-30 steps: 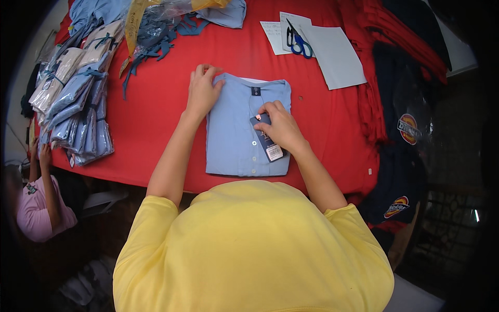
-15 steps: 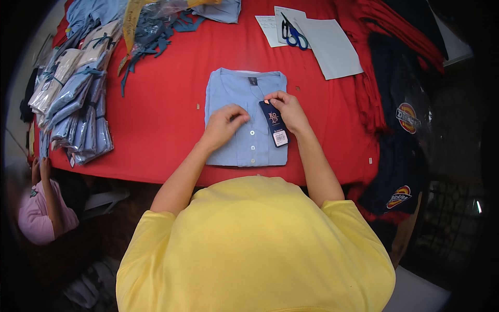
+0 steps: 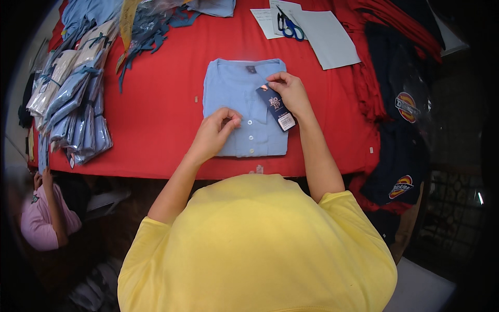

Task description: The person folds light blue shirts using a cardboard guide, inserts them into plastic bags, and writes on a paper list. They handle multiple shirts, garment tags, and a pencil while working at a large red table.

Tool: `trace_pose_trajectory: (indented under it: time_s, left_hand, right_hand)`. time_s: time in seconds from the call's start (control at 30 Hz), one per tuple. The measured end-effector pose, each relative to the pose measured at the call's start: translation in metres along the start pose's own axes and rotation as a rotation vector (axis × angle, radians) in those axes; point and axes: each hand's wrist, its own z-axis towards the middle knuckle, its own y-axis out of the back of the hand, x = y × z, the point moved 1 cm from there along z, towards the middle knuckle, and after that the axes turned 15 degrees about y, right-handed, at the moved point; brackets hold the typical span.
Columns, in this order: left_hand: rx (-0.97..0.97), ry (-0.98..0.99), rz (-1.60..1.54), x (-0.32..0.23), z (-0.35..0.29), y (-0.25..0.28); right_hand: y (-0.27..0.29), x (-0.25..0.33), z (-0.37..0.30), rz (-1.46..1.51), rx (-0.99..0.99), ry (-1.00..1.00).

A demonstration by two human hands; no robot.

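Note:
A folded light-blue shirt (image 3: 234,91) lies in front of me, its neckline at the far side and a column of pale buttons down its front. Between thumb and fingertips, my right hand (image 3: 292,94) pinches the top of a dark-blue hang tag (image 3: 275,106) with a white label at its lower end. The tag slants over the shirt's right side. My left hand (image 3: 215,134) is closed over the shirt's left front, thumb against the curled fingers; whatever is between them is too small to make out.
A red cloth (image 3: 150,119) covers the table. Bagged garments (image 3: 78,99) are stacked at left. Blue-handled scissors (image 3: 292,30) lie on papers (image 3: 325,39) at the far right. Dark garments (image 3: 395,119) hang along the right edge. Another person in a pink top (image 3: 44,218) is at lower left.
The tag has tilted more, its lower end swinging right. My left hand has come lower on the shirt, nearer to me. The whole view has shifted slightly.

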Motion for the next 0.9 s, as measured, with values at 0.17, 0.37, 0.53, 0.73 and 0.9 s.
trace_pose_trajectory:
  time_s: [0.17, 0.37, 0.53, 0.73, 0.9]
  left_hand:
    - [0.018, 0.082, -0.041, -0.006, -0.004, -0.006]
    - [0.057, 0.118, -0.222, 0.001, 0.004, -0.018]
    - [-0.023, 0.14, -0.343, 0.006, -0.014, -0.025]
    - [0.001, 0.121, -0.342, 0.001, -0.012, -0.032]
    - [0.003, 0.115, -0.339, 0.002, -0.008, -0.032]
  right_hand:
    - [0.021, 0.0, 0.04, -0.463, -0.091, 0.16]
    - [0.056, -0.061, 0.174, -0.717, -0.307, 0.505]
    - [0.02, -0.066, 0.239, -1.205, -0.185, 0.366]
    - [0.027, -0.052, 0.25, -1.22, -0.199, 0.248]
    - [0.027, -0.027, 0.203, -0.882, 0.011, 0.332]
